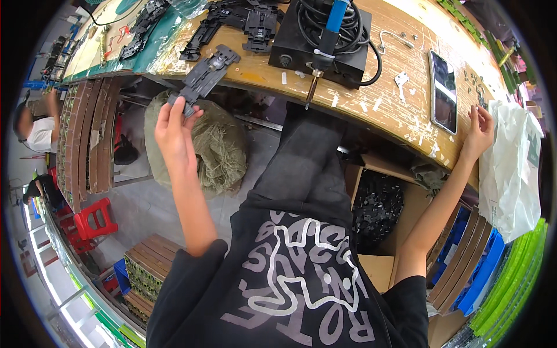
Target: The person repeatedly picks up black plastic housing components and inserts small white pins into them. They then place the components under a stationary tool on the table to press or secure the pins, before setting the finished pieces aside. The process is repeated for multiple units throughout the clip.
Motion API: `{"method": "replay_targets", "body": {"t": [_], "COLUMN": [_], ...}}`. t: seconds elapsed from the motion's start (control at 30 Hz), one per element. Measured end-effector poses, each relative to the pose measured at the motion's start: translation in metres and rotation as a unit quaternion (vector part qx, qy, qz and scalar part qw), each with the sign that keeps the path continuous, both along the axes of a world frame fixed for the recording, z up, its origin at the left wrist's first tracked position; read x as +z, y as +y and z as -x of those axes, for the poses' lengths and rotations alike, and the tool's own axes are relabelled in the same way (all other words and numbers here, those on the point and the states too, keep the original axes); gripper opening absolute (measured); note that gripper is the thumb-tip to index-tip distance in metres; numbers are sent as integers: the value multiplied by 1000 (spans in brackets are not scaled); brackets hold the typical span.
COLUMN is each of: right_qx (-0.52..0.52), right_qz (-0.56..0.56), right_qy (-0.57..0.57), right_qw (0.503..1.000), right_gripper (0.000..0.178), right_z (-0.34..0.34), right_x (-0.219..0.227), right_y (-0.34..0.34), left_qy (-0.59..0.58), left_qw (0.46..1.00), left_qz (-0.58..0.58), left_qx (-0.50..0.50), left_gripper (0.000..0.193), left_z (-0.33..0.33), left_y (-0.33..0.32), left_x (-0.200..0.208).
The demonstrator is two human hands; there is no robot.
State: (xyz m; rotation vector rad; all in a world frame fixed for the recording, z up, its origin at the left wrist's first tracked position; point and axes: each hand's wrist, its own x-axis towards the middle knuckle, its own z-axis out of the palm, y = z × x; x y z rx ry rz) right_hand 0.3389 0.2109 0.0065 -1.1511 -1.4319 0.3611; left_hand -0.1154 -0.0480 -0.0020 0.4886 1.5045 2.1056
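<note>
Black shirt [316,272], dark frame [206,75], near end between clamped left fingers [163,117], hold of right fingers [474,120] unclear

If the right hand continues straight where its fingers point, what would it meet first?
The right hand would probably meet the small parts on the table first; depth is unclear, so it may already touch them.

Large grey lettering [306,290] spans the front of the black shirt [191,296]. Print [532,149] near the right edge of the white bag [503,168] is too small to read.

Pieces [480,91] near the right grip [479,131] are too small to identify.
</note>
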Motion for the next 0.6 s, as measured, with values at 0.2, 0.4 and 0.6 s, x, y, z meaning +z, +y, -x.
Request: {"method": "replay_targets", "body": {"t": [0.2, 0.4, 0.6], "right_qx": [-11, 134, 284], "right_qz": [-22, 67, 194], "right_qy": [52, 207, 357], "right_qw": [998, 967, 868], "right_gripper": [16, 15, 10], "right_z": [27, 91, 131], "right_x": [11, 2, -14], "right_y": [-49, -134, -181], "left_qy": [-41, -72, -180], "left_qw": [997, 994, 952], "left_qz": [-70, 15, 53], "left_qx": [-3, -84, -243], "left_gripper": [13, 17, 14], "left_z": [-9, -59, -114], "left_y": [-32, -42, -36], "left_x": [12, 17, 11]}}
